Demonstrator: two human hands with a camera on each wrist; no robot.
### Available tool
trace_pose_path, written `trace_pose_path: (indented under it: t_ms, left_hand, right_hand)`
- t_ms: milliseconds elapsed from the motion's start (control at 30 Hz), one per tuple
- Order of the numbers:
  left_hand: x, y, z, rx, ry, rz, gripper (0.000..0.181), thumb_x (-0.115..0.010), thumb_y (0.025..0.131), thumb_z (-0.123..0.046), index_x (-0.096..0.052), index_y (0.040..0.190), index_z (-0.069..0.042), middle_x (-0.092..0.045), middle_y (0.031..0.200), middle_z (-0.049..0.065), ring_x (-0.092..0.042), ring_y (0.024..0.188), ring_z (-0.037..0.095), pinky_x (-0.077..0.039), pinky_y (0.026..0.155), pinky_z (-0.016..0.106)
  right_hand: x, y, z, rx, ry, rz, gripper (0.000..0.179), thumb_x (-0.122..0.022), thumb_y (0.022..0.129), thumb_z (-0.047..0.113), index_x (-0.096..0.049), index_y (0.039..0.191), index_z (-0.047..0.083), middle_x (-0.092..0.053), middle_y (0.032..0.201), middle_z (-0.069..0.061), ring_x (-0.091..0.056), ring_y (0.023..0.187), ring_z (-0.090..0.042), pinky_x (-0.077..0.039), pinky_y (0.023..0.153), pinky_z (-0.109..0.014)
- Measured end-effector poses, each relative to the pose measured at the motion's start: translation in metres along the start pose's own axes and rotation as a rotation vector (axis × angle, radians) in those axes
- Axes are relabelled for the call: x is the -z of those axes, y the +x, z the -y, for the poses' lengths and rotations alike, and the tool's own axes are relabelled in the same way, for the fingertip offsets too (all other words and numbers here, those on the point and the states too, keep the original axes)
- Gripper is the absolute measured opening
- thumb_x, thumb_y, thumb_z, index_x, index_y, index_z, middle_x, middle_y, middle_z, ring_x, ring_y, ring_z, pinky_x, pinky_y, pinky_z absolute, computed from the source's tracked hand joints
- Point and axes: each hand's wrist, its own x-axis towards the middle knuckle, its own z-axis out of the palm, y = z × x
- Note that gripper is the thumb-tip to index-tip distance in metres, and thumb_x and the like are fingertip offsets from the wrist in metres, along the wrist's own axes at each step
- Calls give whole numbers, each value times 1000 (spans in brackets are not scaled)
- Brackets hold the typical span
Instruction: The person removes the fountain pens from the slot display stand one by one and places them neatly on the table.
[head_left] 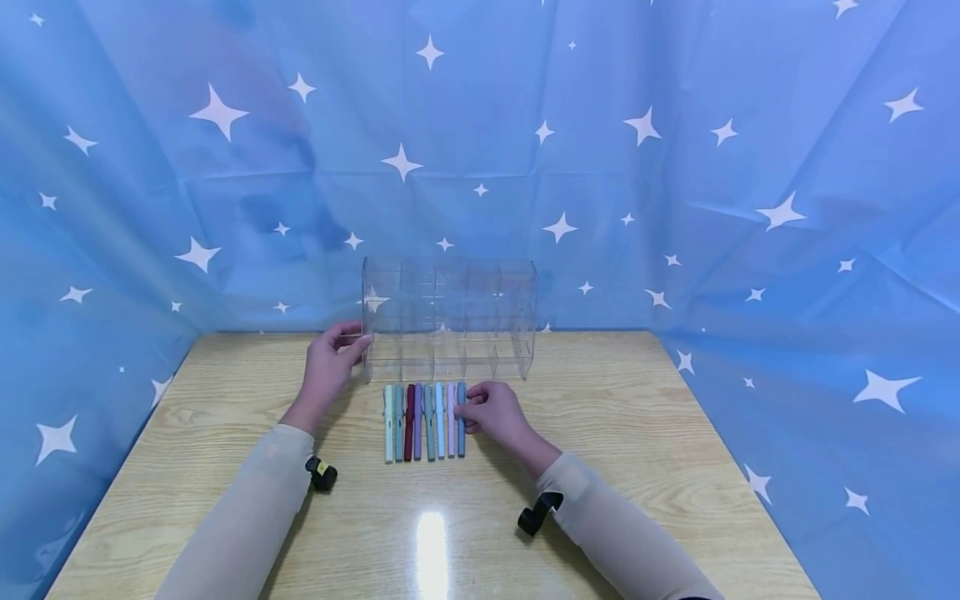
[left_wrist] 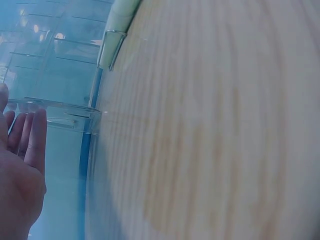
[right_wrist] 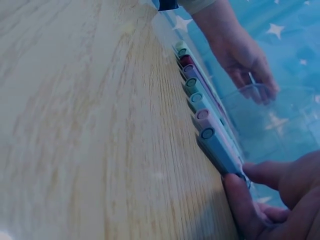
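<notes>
A clear acrylic case (head_left: 450,346) with several compartments stands at the table's back. At its left side wall, my left hand (head_left: 333,358) grips the edge, thumb toward the front opening and fingers along the outside. Several capped pens (head_left: 408,425) lie side by side in a row before the case, from pale green (head_left: 388,425) at the left through dark red and purple to lilac (head_left: 451,421). My right hand (head_left: 495,410) pinches the grey-blue pen (right_wrist: 217,147) at the row's right end between thumb and finger.
The wooden table (head_left: 637,417) has a bright light reflection near its front. A blue curtain (head_left: 480,125) with white stars hangs behind and along both sides, close behind the case. Black camera mounts (head_left: 321,473) sit at both wrists.
</notes>
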Motion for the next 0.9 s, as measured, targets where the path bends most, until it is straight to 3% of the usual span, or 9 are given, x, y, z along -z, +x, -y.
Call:
trace_pose_path:
  t_ms: [167, 467, 900]
  left_hand:
    - [0, 8, 16, -17, -6, -13, 44, -75, 109, -18, -65, 147, 2, -68, 138, 25, -69, 106, 10, -66, 91, 26]
    - [1, 6, 17, -31, -10, -15, 44, -78, 107, -20, -67, 145, 0, -69, 136, 23, -70, 110, 16, -67, 92, 28]
    - [2, 5, 17, -36, -2, -12, 43, -77, 108, -19, -67, 145, 0, -69, 136, 23, -69, 108, 13, -67, 94, 35]
  right_hand:
    - [1, -3, 3, -2, 18, 2, 45, -84, 98, 3, -62, 135, -13, -72, 104, -18, -75, 79, -23, -71, 71, -37]
    - [6, -5, 4, -50, 16, -13, 40, -83, 99, 3, -65, 131, -12, -73, 103, -18, -74, 77, -24, -71, 71, -37]
    - [3, -2, 3, -53, 31, 10, 37, -82, 99, 1, -66, 129, -12, -74, 103, -18, -73, 76, -23, -71, 70, -37]
